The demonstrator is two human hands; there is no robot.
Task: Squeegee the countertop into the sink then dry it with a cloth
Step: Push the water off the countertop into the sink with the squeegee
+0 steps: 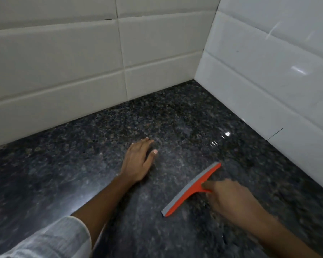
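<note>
- Your left hand [138, 161] lies flat and spread on the dark speckled granite bench [45, 174], palm down and holding nothing. Keep it there as a brace, clear of the blade's path.
- The pale ribbed sleeve [50, 239] on that arm sits low over the bench; I judge it could drag through wet patches, so lift the elbow a little.
- The orange plastic squeegee with a grey rubber blade [190, 190] sits just right of the bench's middle, blade edge down on the stone and slanted from near-left to far-right.
- Your right hand [229, 200] is closed round the squeegee's short handle, one finger stretched along the orange back. It is blurred, so how firm the grip is cannot be told.
- For a good stroke, tilt the blade so only the rubber edge bears, press evenly along its length, and pull in one direction with overlapping passes.
- A wet glint shows near the right wall, so start there by the white glossy wall tiles [259, 75] and work outward.
- No sink is in view; judge its direction before you push water anywhere.
- Count: two hands, one squeegee, one bench, two tiled walls meeting in a corner, no cloth and no sink visible.
</note>
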